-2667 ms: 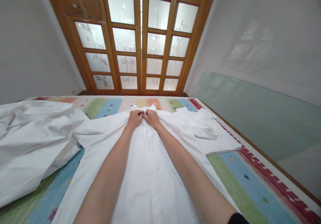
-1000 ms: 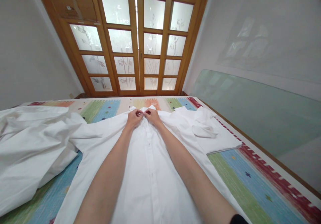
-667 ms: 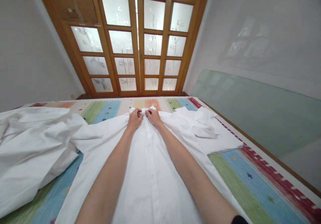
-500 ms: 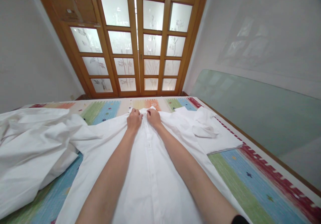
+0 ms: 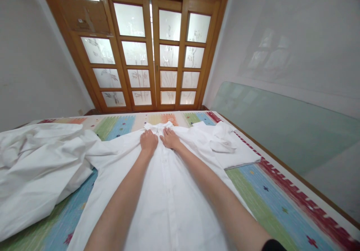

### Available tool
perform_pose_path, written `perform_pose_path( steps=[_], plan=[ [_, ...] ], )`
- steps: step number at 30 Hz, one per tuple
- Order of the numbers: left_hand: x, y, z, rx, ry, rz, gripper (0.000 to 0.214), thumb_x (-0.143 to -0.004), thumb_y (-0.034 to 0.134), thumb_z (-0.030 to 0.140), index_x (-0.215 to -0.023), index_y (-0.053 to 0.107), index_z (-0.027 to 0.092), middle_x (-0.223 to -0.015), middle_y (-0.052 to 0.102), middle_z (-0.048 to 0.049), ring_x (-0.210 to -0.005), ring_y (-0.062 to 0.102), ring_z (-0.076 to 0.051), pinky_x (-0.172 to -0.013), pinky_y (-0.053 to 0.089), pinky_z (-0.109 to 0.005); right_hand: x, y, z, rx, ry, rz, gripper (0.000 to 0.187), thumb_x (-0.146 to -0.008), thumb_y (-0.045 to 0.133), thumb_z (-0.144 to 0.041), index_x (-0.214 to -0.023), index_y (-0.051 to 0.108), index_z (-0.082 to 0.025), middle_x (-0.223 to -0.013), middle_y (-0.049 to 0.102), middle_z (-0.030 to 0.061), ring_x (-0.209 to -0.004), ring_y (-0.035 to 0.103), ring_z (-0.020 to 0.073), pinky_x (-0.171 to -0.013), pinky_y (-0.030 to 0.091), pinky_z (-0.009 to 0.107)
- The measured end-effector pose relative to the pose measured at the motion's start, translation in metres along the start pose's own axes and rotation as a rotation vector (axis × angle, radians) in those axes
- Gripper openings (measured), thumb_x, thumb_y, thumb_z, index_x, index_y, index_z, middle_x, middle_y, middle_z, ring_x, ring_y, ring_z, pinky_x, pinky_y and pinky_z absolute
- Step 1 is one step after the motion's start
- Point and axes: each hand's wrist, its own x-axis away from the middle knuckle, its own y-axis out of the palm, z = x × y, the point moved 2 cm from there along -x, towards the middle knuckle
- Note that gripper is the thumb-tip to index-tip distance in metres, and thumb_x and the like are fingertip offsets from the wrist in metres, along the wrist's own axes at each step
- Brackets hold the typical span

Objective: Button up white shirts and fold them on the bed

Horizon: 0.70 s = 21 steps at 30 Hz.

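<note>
A white button-front shirt [image 5: 152, 191] lies spread out face up, its collar [image 5: 159, 125] at the far end and its button strip running down the middle toward me. Just below the collar, my left hand [image 5: 149, 141] rests on the cloth left of the strip, its fingers slightly bent and apart. Across the strip, my right hand [image 5: 170, 138] lies on the shirt with fingers stretched out and spread. Neither hand grips the fabric visibly. The undersides of both hands are hidden.
A rumpled heap of white cloth [image 5: 42, 168] lies at the left, touching the shirt's sleeve. More folded white cloth [image 5: 239, 153] sits at the right. Underneath is a colourful striped cover [image 5: 270, 194]. Wood-framed glass doors [image 5: 154, 56] stand behind; a pale green panel [image 5: 281, 123] lines the right wall.
Both hands have let go of the collar and moved slightly toward me onto the upper shirt front. The right fingers have straightened. The collar shows more fully, and the view has shifted slightly.
</note>
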Motion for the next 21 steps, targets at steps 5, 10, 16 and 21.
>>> perform_pose_path(
  steps=[5,10,16,21],
  plan=[
    [0.016,-0.003,-0.005,-0.042,0.136,-0.088,0.038,-0.089,0.035,0.022,-0.111,0.062,0.007,-0.115,0.064,-0.024,-0.114,0.055,-0.034,-0.096,0.038,-0.046,0.022,-0.005,-0.001,-0.003,-0.055,-0.088,0.056,-0.099,0.026,-0.036,-0.147,0.035,-0.01,-0.154,0.028,0.015,-0.142,0.026,0.0313,-0.112,0.023,0.049],
    [0.032,-0.011,-0.019,-0.051,0.244,-0.235,0.053,-0.092,0.034,0.03,-0.134,0.049,0.002,-0.144,0.044,-0.0242,-0.135,0.037,-0.037,-0.109,0.027,-0.051,0.05,-0.017,-0.007,0.029,-0.095,-0.133,0.057,-0.1,0.023,-0.039,-0.15,0.031,-0.013,-0.156,0.024,0.0108,-0.144,0.021,0.0301,-0.114,0.019,0.048],
    [0.056,-0.025,-0.025,-0.057,0.248,-0.358,0.057,-0.096,0.028,0.041,-0.144,0.039,0.012,-0.152,0.034,-0.0163,-0.142,0.026,-0.032,-0.112,0.021,-0.051,0.079,-0.027,-0.02,0.027,-0.074,-0.134,0.056,-0.1,0.024,-0.04,-0.15,0.031,-0.018,-0.157,0.023,0.008,-0.145,0.018,0.0301,-0.114,0.018,0.05],
    [0.07,-0.037,-0.041,-0.068,0.315,-0.419,0.061,-0.095,0.025,0.049,-0.147,0.035,0.018,-0.155,0.03,-0.0115,-0.144,0.022,-0.031,-0.114,0.018,-0.051,0.11,-0.034,-0.024,0.004,-0.123,-0.163,0.06,-0.099,0.025,-0.049,-0.151,0.029,-0.021,-0.157,0.021,0.0069,-0.145,0.015,0.031,-0.115,0.014,0.051]
  ],
)
